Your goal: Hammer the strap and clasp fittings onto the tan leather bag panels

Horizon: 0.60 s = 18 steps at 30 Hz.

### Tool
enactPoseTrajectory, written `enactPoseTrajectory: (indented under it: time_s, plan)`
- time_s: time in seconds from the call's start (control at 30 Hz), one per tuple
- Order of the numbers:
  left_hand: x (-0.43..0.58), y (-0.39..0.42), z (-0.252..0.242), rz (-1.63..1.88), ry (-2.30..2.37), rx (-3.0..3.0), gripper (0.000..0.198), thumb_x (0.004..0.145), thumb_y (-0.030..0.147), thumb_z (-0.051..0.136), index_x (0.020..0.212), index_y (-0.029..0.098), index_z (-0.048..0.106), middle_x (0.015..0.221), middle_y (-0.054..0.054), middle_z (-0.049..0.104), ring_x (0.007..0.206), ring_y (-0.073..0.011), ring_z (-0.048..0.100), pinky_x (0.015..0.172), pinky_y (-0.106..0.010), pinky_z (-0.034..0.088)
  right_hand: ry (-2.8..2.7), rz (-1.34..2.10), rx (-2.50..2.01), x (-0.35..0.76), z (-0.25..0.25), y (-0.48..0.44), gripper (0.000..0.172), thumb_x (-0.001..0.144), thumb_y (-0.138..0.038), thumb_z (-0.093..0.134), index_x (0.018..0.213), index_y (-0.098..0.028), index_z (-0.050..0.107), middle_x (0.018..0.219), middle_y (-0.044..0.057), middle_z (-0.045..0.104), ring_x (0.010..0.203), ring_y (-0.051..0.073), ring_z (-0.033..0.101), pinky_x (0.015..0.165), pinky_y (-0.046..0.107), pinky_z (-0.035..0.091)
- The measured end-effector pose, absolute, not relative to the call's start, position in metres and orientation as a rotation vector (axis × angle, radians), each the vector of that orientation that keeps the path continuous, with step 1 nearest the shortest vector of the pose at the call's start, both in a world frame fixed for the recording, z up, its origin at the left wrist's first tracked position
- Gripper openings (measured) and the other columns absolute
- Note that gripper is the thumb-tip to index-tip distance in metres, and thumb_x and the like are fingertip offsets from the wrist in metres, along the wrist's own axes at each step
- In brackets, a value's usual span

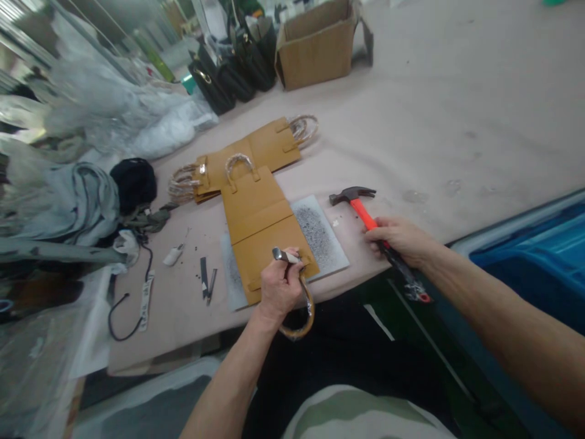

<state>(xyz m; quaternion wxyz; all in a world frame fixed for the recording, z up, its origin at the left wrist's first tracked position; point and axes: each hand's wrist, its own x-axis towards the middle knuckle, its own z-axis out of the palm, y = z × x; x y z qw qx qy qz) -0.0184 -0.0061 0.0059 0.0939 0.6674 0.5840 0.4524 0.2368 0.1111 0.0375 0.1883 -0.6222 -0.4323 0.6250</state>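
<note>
My left hand (280, 285) is closed around a short metal punch (284, 256), held over the near right corner of a tan leather bag panel (262, 213). The panel has a plastic-wrapped handle at its far end and a curved handle (311, 311) hanging past the table edge by my left wrist. Beneath the panel lies a pale board (336, 256) covered in dark pock marks. My right hand (395, 239) grips a claw hammer (363, 213) by its red and black handle, head pointing away, right of the board. The punch's lower tip is hidden by my fingers.
More tan panels with wrapped handles (269, 146) lie behind. Black handbags (228, 73) and a cardboard box (315, 52) stand at the back. Small tools (204, 277), a white bottle (172, 256) and a power strip (146, 302) are left; a blue bin (539, 250) sits right.
</note>
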Motion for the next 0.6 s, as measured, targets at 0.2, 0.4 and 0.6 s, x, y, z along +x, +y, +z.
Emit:
enactPoseTrajectory:
  time_s: [0.2,0.4,0.6]
  plan:
    - [-0.016,-0.006,0.007,1.300,1.685,1.895,0.014,0.091,0.017,0.059,0.101,0.019,0.068,0.106,-0.008,0.078,0.103,-0.0207,0.075,0.095,-0.032,0.060,-1.023,1.924,-1.557,0.219,0.077,0.092,0.018,0.093,-0.029,0.049,0.078,-0.022,0.042,0.059,-0.009,0.034,0.041,0.006,0.025,0.039,0.019,0.021]
    - [-0.015,-0.005,0.007,1.232,1.706,1.848,0.012,0.091,0.017,0.059,0.097,0.020,0.069,0.099,-0.008,0.077,0.094,-0.0210,0.074,0.089,-0.033,0.059,-1.977,0.883,-1.268,0.237,0.146,0.052,0.040,0.100,-0.056,0.042,0.077,-0.023,0.048,0.055,-0.003,0.047,0.045,0.011,0.042,0.044,0.025,0.028]
    - [-0.015,-0.004,0.007,1.199,1.725,1.823,0.010,0.090,0.016,0.059,0.093,0.019,0.068,0.087,-0.006,0.074,0.082,-0.0202,0.072,0.080,-0.031,0.057,-2.572,0.302,-1.061,0.243,0.170,0.037,0.034,0.103,-0.042,0.043,0.075,-0.024,0.049,0.052,-0.002,0.053,0.040,0.013,0.040,0.046,0.031,0.020]
